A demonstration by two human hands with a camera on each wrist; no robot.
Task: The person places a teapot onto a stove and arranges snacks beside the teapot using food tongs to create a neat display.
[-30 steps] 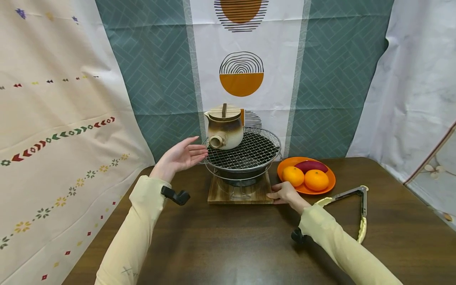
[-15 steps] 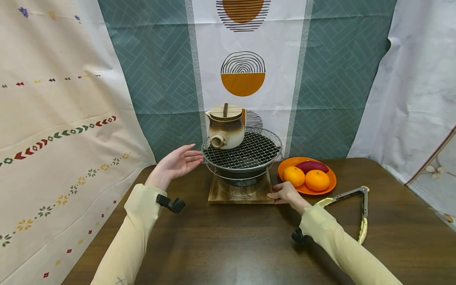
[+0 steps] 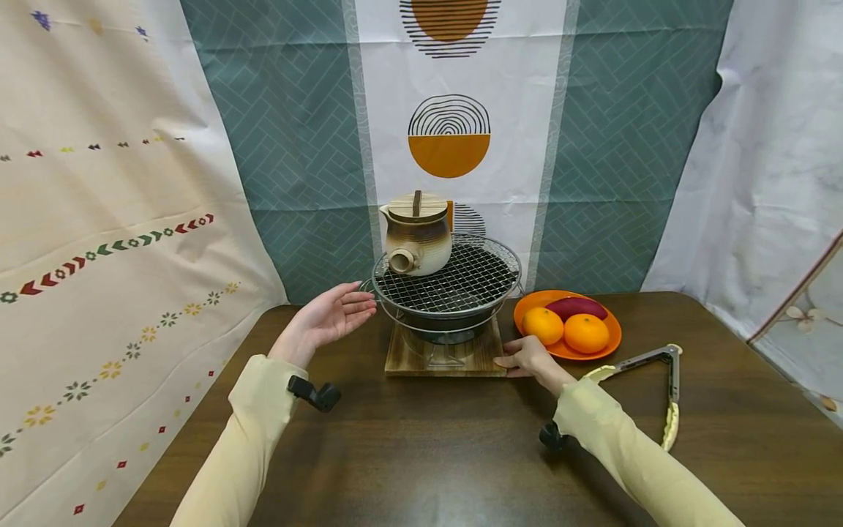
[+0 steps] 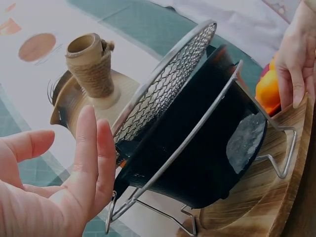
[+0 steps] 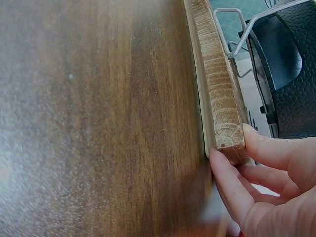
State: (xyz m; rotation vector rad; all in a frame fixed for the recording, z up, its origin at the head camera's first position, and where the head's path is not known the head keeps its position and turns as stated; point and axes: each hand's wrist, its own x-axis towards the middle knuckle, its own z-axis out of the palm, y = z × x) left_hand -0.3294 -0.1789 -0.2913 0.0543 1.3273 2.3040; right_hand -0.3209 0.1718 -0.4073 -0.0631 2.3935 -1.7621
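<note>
A clay teapot [image 3: 428, 249] with a wooden lid stands on the left half of a round wire grill mesh [image 3: 467, 282]. Under the mesh, a black tabletop stove [image 4: 197, 148] in a wire stand sits on a square wooden board [image 3: 405, 359]. My left hand [image 3: 323, 322] is held palm up with extended fingers, just left of the stove's rim, holding nothing. In the left wrist view its fingers overlap the stove, so contact is unclear. My right hand [image 3: 532, 362] pinches the board's near right corner, thumb [image 5: 276, 153] on top and fingers at the side and below.
Right of the stove lies an orange plate [image 3: 586, 353] with two oranges [image 3: 586, 334] and a purple sweet-potato-like item [image 3: 576, 307]. Open tongs [image 3: 672, 366] lie beyond my right wrist. Patterned cloths hang behind the brown table [image 3: 421, 439] and at its sides.
My left hand has moved down and a little left, away from the teapot's side. The right hand stays at the board's corner; board, stove and teapot look unmoved.
</note>
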